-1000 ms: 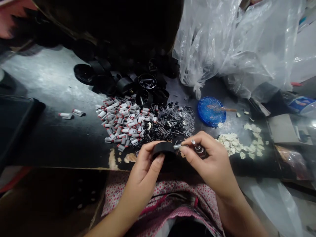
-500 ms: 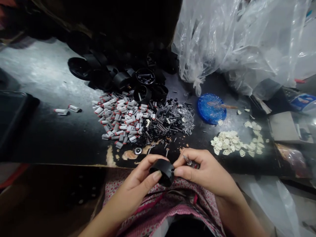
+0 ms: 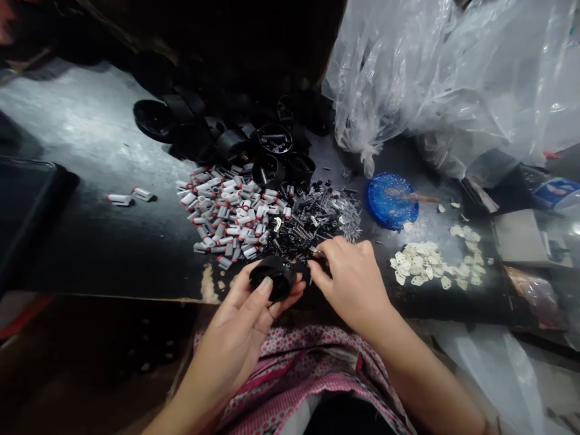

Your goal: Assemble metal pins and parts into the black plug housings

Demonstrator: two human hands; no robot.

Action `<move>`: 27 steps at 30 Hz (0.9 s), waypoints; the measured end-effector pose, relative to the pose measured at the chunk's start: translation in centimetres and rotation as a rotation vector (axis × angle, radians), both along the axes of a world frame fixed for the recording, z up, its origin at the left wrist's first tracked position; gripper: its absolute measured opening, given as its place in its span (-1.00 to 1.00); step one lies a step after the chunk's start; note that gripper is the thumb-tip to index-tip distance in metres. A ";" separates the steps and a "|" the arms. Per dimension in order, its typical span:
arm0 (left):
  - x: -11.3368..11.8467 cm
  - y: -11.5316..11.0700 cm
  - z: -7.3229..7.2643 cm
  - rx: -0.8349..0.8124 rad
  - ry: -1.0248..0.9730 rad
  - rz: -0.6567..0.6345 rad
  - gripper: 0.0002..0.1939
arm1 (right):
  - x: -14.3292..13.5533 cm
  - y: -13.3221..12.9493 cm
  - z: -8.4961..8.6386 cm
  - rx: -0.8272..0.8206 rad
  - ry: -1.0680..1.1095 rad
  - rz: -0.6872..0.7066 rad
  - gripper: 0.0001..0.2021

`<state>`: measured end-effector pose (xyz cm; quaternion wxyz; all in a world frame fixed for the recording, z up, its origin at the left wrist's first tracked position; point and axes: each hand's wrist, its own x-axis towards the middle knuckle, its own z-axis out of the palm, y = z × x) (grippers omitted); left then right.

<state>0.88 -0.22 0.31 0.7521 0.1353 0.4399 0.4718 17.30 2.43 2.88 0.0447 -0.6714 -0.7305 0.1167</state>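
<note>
Crumpled clear plastic bags (image 3: 453,78) bulge at the far right of the black counter (image 3: 149,248). Nearer, 1 pale boxy container (image 3: 519,235) sits by a shiny clear packet (image 3: 530,287); 1 dark round-cornered object (image 3: 25,211) lies left.

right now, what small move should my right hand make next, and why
Probably pinch one small part at the near edge of the spring pile with the right hand: its fingertips are there, and the left hand holds the black cup steady enough. Whether the right fingers grip anything is unclear.
</note>
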 end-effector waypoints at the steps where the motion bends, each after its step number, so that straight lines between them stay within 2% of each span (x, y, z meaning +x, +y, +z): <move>1: 0.0 0.0 0.0 0.006 -0.005 -0.003 -0.88 | 0.0 0.0 0.0 0.010 0.015 0.001 -0.88; 6: 0.6 0.6 0.2 0.017 0.017 0.022 -0.81 | 0.5 -0.9 0.9 0.112 0.288 0.060 -0.91; 11: 1.2 1.1 0.5 -0.047 -0.092 -0.002 -0.91 | 0.4 -2.1 1.0 0.276 0.458 0.104 -0.89; 18: 1.3 1.0 0.9 -0.069 -0.170 0.018 -0.93 | 1.0 -2.6 0.7 0.228 0.588 0.108 -0.85; 23: 1.1 0.7 0.6 -0.019 -0.093 -0.056 -0.90 | 0.8 -2.5 2.2 0.260 0.716 0.059 -0.92; 27: 1.0 0.4 0.6 0.009 -0.016 -0.115 -0.83 | 0.4 -1.9 3.2 0.284 0.649 0.123 -0.93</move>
